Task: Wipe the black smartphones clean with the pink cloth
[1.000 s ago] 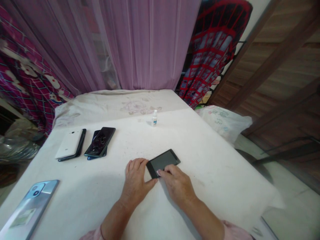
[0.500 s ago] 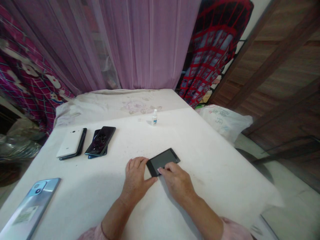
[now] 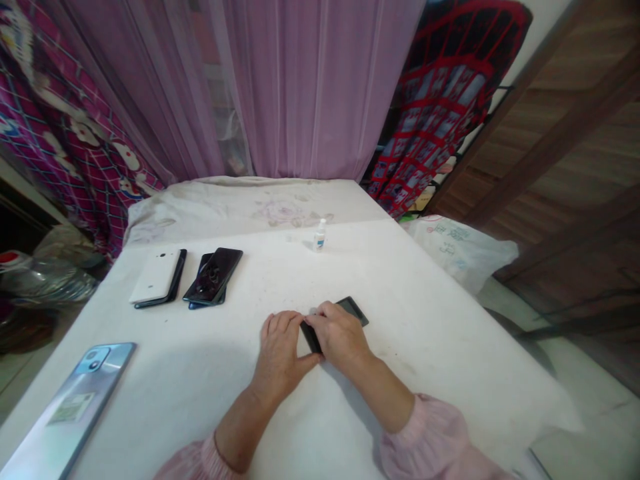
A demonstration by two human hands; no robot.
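A dark smartphone (image 3: 356, 311) lies face up on the white tablecloth in front of me, slightly right of centre. My left hand (image 3: 281, 353) grips its near left end, fingertips at the upper corner and thumb at the lower corner. My right hand (image 3: 344, 337) is over the screen and covers its middle. Its fingers are pinched together at the phone's left end, close to my left fingertips. Whatever they may hold is hidden. Farther back on the cloth stands a small white spray bottle (image 3: 320, 239) with a blue mark on its label.
To the left, a white phone (image 3: 156, 275) rests on a dark one, beside two stacked dark phones (image 3: 214, 275). A light blue phone (image 3: 75, 407) lies back up at near left. A plastic bag (image 3: 453, 247) sits beyond the table's right edge. Purple curtains (image 3: 320, 87) hang behind.
My right hand has moved from the lower edge of the screen up and across to the phone's left end. My left hand keeps its grip. The whole view has shifted slightly.
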